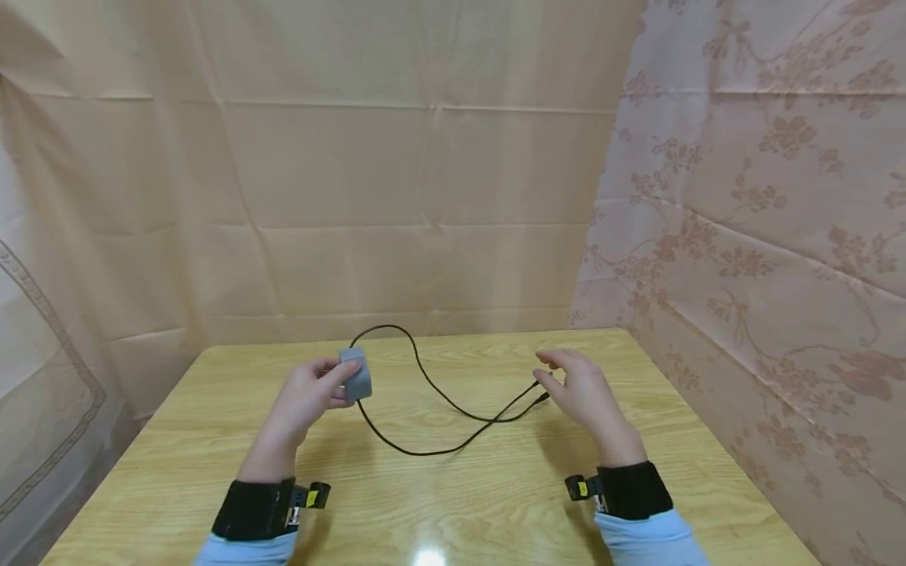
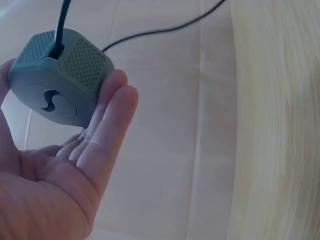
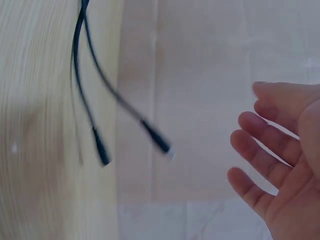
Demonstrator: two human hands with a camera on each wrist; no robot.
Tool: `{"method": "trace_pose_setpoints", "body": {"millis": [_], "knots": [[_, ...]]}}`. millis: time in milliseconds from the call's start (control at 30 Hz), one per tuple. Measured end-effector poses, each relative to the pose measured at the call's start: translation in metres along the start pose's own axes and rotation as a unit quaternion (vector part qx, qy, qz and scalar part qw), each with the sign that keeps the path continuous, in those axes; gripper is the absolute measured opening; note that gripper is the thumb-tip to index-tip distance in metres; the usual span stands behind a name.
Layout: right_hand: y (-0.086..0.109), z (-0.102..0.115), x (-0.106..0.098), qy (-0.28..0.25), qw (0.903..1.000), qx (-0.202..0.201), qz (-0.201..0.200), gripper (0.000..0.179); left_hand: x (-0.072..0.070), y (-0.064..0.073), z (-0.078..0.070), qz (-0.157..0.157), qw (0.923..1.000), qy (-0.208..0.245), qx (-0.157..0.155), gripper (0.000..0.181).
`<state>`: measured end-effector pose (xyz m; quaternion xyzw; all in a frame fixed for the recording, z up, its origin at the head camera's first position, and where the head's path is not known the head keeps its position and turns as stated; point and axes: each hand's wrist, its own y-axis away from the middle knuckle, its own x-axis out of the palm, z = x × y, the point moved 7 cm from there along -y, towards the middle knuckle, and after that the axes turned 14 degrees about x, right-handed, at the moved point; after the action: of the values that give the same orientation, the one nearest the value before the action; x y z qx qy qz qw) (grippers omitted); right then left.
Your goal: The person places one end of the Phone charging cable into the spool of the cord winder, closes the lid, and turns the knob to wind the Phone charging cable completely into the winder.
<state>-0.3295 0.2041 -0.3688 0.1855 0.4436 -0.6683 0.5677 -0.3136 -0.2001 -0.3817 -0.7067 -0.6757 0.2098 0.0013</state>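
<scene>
My left hand [image 1: 311, 393] grips a small blue-grey cable reel [image 2: 55, 95] above the table, thumb on one side and fingers on the other. Textured panels and a round emblem show on the reel in the left wrist view. From its two opposite sides runs a thin black cable [image 1: 425, 454], whose two lengths cross toward the right. Two black plugs end it: one plug [image 3: 101, 152] hangs over the wood, the other plug [image 3: 156, 137] has a pale tip. Beside these plugs my right hand [image 1: 583, 393] holds nothing, fingers loosely bent and apart from both in its wrist view.
A light wooden table [image 1: 425, 511] lies beneath both hands. Behind it hangs a beige curtain [image 1: 396, 173], and a flowered curtain [image 1: 764, 196] runs along the right side. Both wrists wear black straps [image 1: 255, 509] with small cameras.
</scene>
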Motion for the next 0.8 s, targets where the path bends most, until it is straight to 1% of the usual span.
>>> {"method": "trace_pose_setpoints", "body": {"millis": [133,200,300,400,467,667,800], "knots": [[0.005,0.029,0.005,-0.047,0.9978,-0.044,-0.013,0.028,0.009,-0.002,0.0,-0.001,0.9999,0.012,0.0,0.08],[0.008,0.042,0.012,-0.064,0.996,-0.061,-0.007,0.025,0.014,-0.002,0.0,-0.002,0.9998,0.018,-0.001,0.078],[0.014,0.06,0.024,-0.088,0.9932,-0.075,0.013,0.022,0.02,-0.003,-0.001,0.0,0.9996,0.027,0.001,0.076],[0.02,0.079,0.038,-0.115,0.9887,-0.087,0.04,0.02,0.026,-0.003,-0.003,0.004,0.9994,0.034,0.009,0.076],[0.025,0.091,0.048,-0.133,0.984,-0.098,0.066,0.02,0.029,-0.003,-0.004,0.003,0.9992,0.038,0.011,0.077],[0.041,0.126,0.082,-0.168,0.9617,-0.134,0.17,0.021,0.039,-0.001,-0.007,0.002,0.999,0.043,0.012,0.075],[0.047,0.139,0.097,-0.176,0.9536,-0.13,0.207,0.02,0.044,0.0,-0.008,0.004,0.9993,0.035,0.012,0.074]]}}
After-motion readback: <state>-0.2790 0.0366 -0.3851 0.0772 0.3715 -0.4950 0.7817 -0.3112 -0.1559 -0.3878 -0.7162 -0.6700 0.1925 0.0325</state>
